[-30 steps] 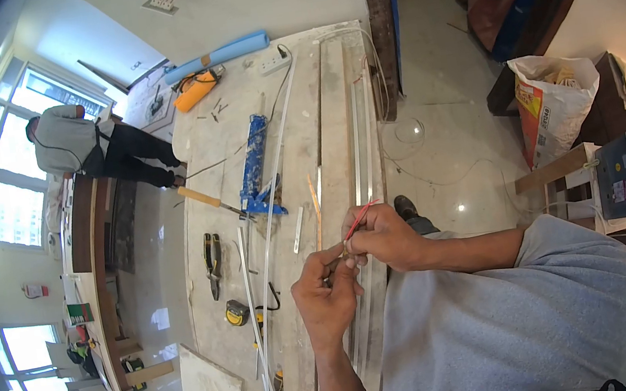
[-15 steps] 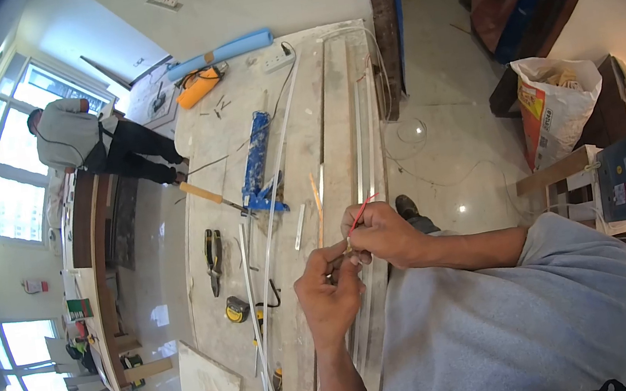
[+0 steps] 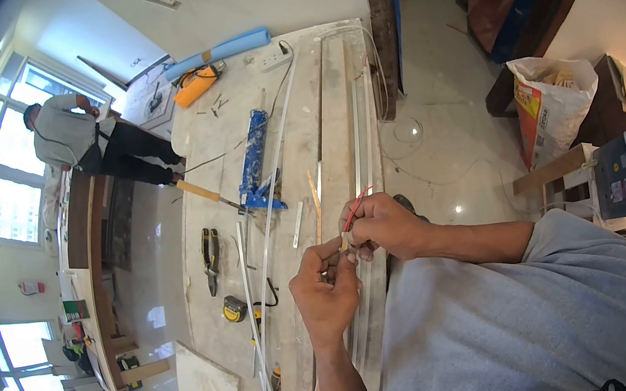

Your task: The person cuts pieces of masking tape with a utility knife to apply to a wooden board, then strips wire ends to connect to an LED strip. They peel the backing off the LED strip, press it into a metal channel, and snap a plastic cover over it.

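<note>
Head view: right hand [image 3: 380, 226] pinches red wire [image 3: 354, 207]; left hand [image 3: 325, 289] pinches its lower end.

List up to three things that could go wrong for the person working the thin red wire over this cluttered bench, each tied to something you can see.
1. The right hand and left hand pinch the red wire between fingertips; the grip is small, so it may slip or prick a finger.
2. Long white strips lie loose right beside the hands; an elbow could sweep them off the bench.
3. Pliers and a tape measure lie near the bench edge and could be knocked off.
</note>
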`<state>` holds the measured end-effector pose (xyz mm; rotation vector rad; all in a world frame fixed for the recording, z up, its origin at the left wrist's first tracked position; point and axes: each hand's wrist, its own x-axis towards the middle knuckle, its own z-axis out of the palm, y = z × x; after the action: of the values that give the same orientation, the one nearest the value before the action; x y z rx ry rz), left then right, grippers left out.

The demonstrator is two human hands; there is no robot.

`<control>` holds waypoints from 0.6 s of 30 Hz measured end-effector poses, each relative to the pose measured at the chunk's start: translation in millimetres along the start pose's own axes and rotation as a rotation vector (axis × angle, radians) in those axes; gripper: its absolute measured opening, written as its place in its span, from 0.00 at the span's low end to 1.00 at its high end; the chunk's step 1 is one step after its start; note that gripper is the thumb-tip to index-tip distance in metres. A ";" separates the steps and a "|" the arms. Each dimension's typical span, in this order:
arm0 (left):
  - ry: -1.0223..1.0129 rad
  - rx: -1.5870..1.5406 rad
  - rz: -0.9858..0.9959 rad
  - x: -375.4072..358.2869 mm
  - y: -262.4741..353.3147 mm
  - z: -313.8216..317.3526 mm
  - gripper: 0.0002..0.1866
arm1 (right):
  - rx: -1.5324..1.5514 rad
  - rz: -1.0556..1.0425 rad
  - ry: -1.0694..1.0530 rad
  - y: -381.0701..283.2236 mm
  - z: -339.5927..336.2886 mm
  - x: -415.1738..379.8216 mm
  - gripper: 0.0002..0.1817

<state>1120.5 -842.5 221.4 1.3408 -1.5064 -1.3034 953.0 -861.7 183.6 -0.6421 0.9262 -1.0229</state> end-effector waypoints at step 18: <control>0.025 0.075 0.008 -1.8 -9.8 7.2 0.09 | -0.116 -0.021 -0.030 -7.9 1.7 -2.6 0.02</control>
<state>1116.4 -838.7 210.5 1.3917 -1.5561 -1.2314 950.5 -862.4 191.7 -0.7640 0.9593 -0.9810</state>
